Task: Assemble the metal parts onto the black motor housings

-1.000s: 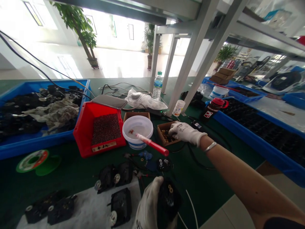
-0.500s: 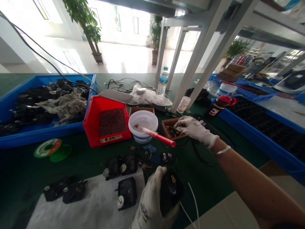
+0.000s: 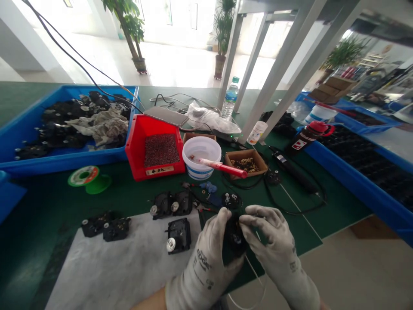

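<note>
My gloved left hand is wrapped round a black plastic housing, held above the table's front edge. The gloved right hand touches the upper right of that housing with its thumb and fingertips pinched; whatever lies between them is too small or hidden to name. Beyond the hands stands a small cardboard box with brass rings in it. Several similar black housings, among them one with a silver disc, lie left of my hands on and beside a white sheet.
A white tub carries a red-handled brush. Left of it are a red bin of small dark pieces, a green spool and a blue crate. To the right lie a black pen-like power tool and a bottle.
My right hand has come back from the cardboard box to the housing in my left hand. The view has shifted, and the black tool at the right now shows clearly.
</note>
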Demonstrator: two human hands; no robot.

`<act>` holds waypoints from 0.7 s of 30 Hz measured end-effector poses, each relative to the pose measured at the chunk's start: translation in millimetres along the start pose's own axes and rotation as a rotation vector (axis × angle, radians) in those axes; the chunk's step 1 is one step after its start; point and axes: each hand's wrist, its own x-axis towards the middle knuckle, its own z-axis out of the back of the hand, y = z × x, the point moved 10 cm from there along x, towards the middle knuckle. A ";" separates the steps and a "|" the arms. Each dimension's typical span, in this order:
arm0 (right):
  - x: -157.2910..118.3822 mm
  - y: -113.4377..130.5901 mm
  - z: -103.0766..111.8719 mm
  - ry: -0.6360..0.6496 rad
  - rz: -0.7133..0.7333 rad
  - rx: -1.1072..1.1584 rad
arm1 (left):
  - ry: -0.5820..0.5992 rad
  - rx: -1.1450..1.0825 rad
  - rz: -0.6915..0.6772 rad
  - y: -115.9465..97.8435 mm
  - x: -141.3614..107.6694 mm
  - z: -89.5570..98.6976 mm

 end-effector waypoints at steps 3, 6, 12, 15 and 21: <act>5.1 13.2 4.0 -0.022 0.096 -0.090 | 0.023 0.005 -0.019 -3.2 1.0 -0.8; 5.4 21.7 4.9 -0.017 0.150 -0.155 | 0.019 0.021 -0.027 -4.4 0.7 -0.5; 1.2 27.6 3.1 -0.023 0.227 -0.204 | 0.016 0.012 -0.038 -6.1 -0.8 0.2; 0.8 29.6 0.5 0.003 0.259 -0.209 | 0.013 0.009 -0.044 -6.4 0.1 1.3; 4.8 39.4 2.6 0.056 0.270 -0.190 | 0.004 -0.003 -0.055 -5.7 -0.2 1.6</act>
